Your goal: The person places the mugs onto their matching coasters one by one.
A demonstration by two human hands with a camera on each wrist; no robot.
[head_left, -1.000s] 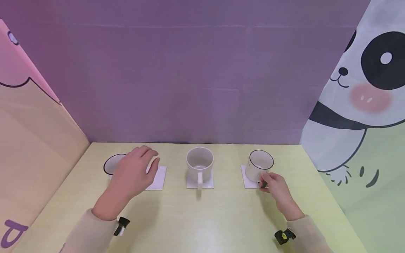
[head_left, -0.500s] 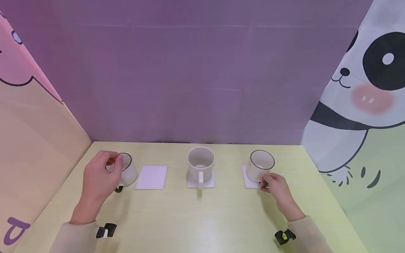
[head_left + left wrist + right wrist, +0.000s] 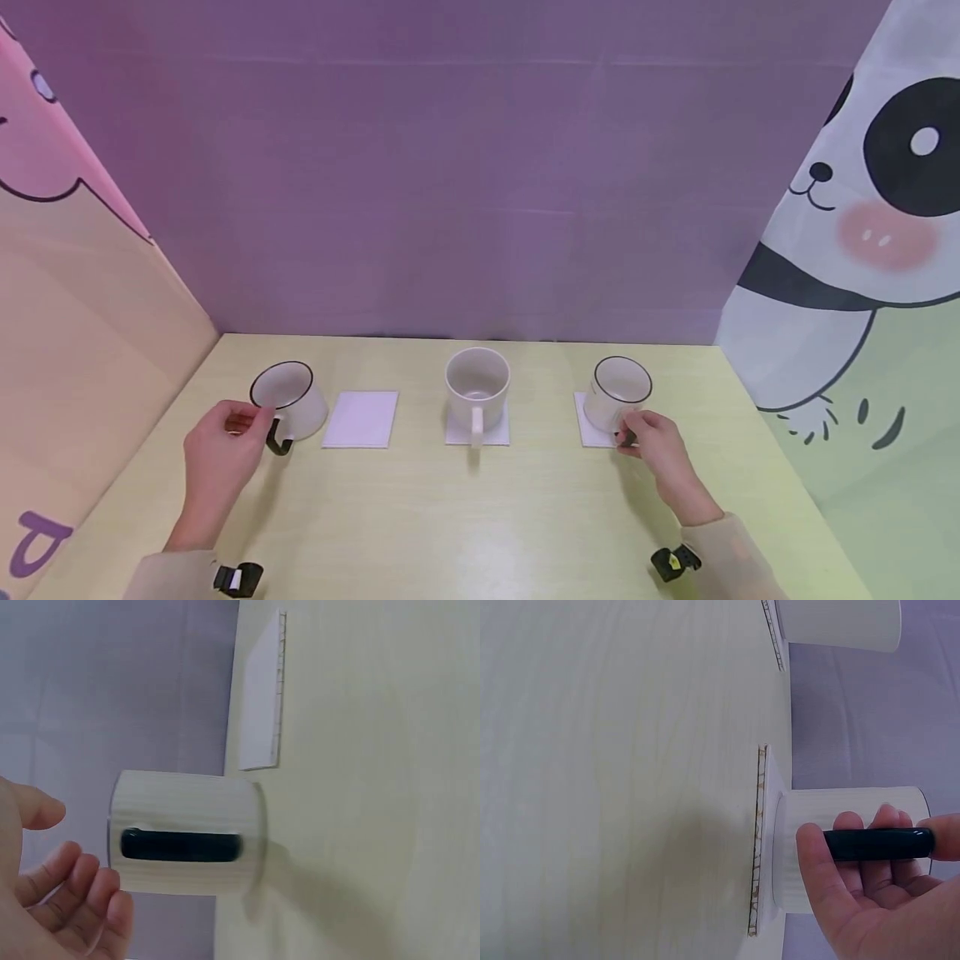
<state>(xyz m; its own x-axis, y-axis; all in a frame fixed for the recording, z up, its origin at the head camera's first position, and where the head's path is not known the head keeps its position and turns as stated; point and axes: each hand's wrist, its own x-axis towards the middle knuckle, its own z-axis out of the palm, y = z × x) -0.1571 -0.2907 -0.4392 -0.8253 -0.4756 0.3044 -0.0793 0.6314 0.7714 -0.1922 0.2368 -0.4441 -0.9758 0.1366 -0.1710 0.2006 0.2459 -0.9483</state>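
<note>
A white mug with a black rim (image 3: 288,404) stands on the table at the left, its black handle (image 3: 279,439) facing me. My left hand (image 3: 225,437) hovers just left of that handle, fingers loosely curled and touching nothing; the left wrist view shows the hand (image 3: 64,900) apart from the mug (image 3: 187,799). A matching mug (image 3: 618,390) stands on a white coaster (image 3: 585,425) at the right. My right hand (image 3: 647,437) pinches its black handle (image 3: 877,844) between thumb and fingers.
An empty white coaster (image 3: 362,419) lies right of the left mug. A cream mug (image 3: 477,390) sits on its own coaster (image 3: 457,435) in the middle. Purple back wall and patterned side panels enclose the yellow table (image 3: 480,517).
My left hand moved left off the empty coaster to the left mug's rim, then dropped back beside its handle. The right hand stayed on its mug handle.
</note>
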